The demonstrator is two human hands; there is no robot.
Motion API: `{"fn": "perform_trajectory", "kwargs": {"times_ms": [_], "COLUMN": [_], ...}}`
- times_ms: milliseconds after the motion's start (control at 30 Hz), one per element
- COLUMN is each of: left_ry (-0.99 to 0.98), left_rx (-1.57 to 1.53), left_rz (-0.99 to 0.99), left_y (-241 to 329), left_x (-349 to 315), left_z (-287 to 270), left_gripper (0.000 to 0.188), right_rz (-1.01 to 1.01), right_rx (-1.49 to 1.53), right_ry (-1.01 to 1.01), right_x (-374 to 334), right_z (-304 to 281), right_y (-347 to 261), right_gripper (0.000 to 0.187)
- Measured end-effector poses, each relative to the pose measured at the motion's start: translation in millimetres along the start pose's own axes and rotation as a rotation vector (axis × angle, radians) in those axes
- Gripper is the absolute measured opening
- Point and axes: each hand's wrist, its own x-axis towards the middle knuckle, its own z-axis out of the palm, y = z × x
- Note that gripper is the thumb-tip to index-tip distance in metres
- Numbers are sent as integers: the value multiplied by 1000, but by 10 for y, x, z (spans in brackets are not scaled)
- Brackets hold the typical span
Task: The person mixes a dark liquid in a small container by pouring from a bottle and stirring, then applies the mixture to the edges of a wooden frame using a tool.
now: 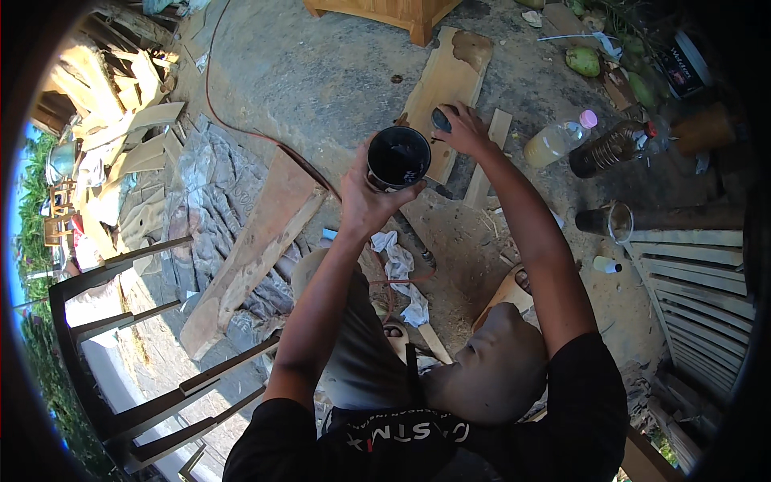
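Observation:
My left hand (371, 191) is wrapped round a black cup (398, 156), its open mouth facing up. The cup's inside is dark, and I cannot tell what is in it. Just right of the cup and farther off, my right hand (463, 131) grips a small, dark, rounded object (441, 120); its kind is not clear. Beneath that hand a pale wooden board (434, 84) lies on the ground, with a brown patch at its far end. A narrower wood strip (491, 157) lies beside it, below my right forearm.
At right are a bottle with a pink cap (554, 143), a dark-filled bottle (608, 150), a clear-rimmed cup (619, 222) and a slatted wooden panel (689, 277). A wooden furniture piece (385, 10) stands ahead. Left lie a hose (213, 100), a plank (257, 249) and crumpled sheeting (217, 181).

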Motion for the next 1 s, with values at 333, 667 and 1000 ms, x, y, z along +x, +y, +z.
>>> {"fn": "perform_trajectory", "kwargs": {"times_ms": [333, 667, 1000], "left_ry": [38, -15, -138], "left_rx": [25, 92, 39], "left_rz": [-103, 26, -11], "left_y": [-46, -136, -154], "left_x": [-74, 265, 210], "left_z": [-145, 172, 380], "left_gripper": [86, 87, 75], "right_rz": [-23, -307, -316], "right_rx": [743, 337, 548], "right_ry": [139, -166, -156], "right_x": [-59, -671, -944], "right_z": [-1157, -2034, -2026], "right_y": [-888, -1200, -1036], "right_gripper": [67, 67, 63]}}
